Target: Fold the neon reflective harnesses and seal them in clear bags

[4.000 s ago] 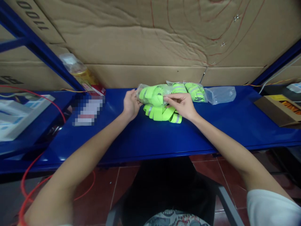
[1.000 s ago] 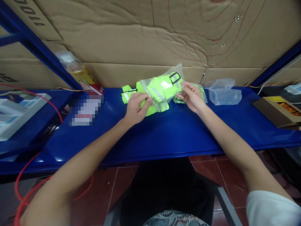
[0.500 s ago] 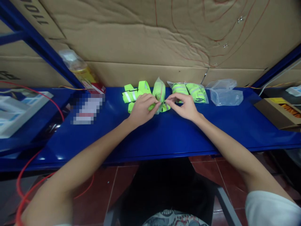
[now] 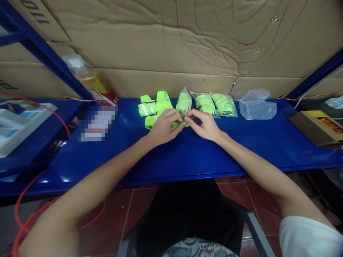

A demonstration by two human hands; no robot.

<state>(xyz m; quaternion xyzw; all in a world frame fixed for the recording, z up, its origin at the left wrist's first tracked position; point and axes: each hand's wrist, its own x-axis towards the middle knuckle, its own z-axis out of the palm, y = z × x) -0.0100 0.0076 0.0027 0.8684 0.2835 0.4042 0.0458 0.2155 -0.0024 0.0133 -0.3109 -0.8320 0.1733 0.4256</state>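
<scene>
Both hands meet at a clear plastic bag (image 4: 184, 100) with a rolled neon-yellow reflective strap inside and a red line along its edge. My left hand (image 4: 166, 125) pinches the bag's near edge between thumb and fingers. My right hand (image 4: 205, 124) pinches the same edge just to the right, the fingertips almost touching. Loose neon-yellow straps (image 4: 150, 107) with silver bands and dark buckles lie left of the bag, partly behind my left hand. To the right lie two filled bags of rolled straps (image 4: 213, 104).
Clear plastic bags (image 4: 257, 107) lie at the right on the blue shelf (image 4: 171, 164). A cardboard box (image 4: 316, 126) with orange contents sits at the far right. At the left stand a bottle (image 4: 88, 76) and a blurred-out item (image 4: 98, 123); a red cable (image 4: 57, 114) crosses there.
My right hand has moved left to the bag's edge, close to my left fingertips. The bag has turned and tilted slightly, its red line now nearer my right fingers.
</scene>
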